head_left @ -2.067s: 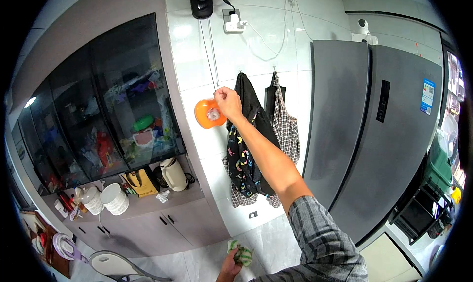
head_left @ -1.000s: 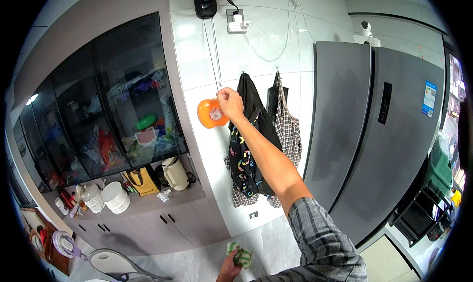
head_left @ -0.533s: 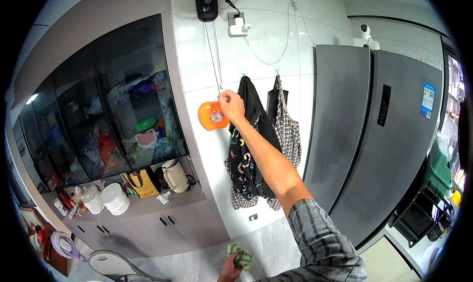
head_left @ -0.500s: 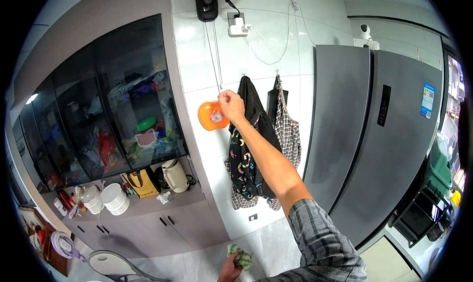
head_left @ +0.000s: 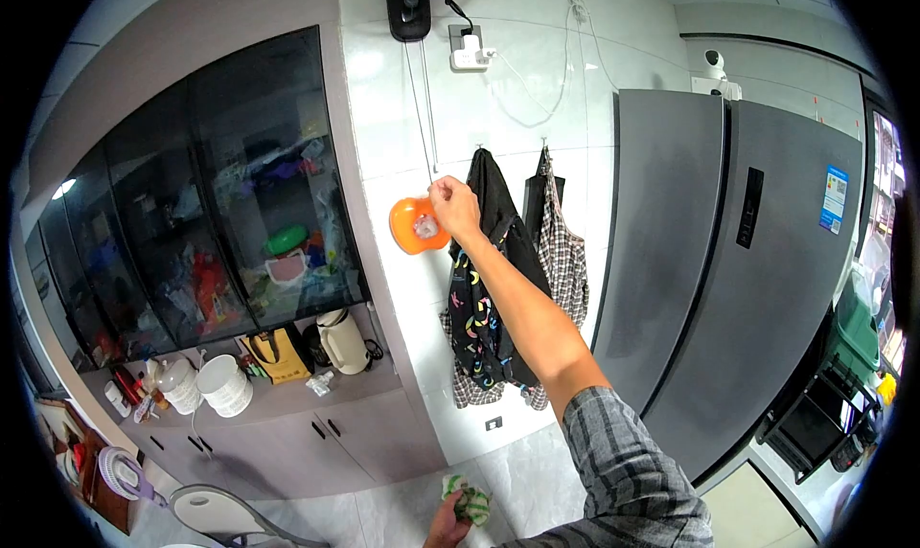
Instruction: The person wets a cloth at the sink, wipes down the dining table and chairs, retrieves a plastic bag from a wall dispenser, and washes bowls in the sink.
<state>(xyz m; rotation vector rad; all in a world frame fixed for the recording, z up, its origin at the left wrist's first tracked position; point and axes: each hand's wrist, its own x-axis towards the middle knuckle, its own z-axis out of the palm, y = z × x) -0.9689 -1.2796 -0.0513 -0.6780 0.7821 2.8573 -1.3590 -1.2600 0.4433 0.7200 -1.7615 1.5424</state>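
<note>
My right hand [head_left: 454, 206] reaches up to the wall, its fingers pinched around the lower end of a thin pull cord [head_left: 418, 107]. The cord hangs from a black wall fan [head_left: 409, 10], which is cut off at the top of the view. Just left of that hand, an orange holder [head_left: 406, 230] is on the wall with something whitish and crumpled in it. Low in the view, my left hand [head_left: 447, 527] is closed on a green-and-white cloth [head_left: 471, 504]. A second cord hangs beside the first.
A black jacket [head_left: 494, 203] and a checked apron [head_left: 563, 251] hang from hooks right of the orange holder. Further right stands a grey fridge [head_left: 661, 213]. On the left, a cabinet [head_left: 287, 452] carries a kettle [head_left: 342, 345] and white bowls [head_left: 222, 387]. A chair [head_left: 213, 512] stands below.
The whole view has shifted slightly to the right. My right hand stays on the cord and my left hand keeps the cloth.
</note>
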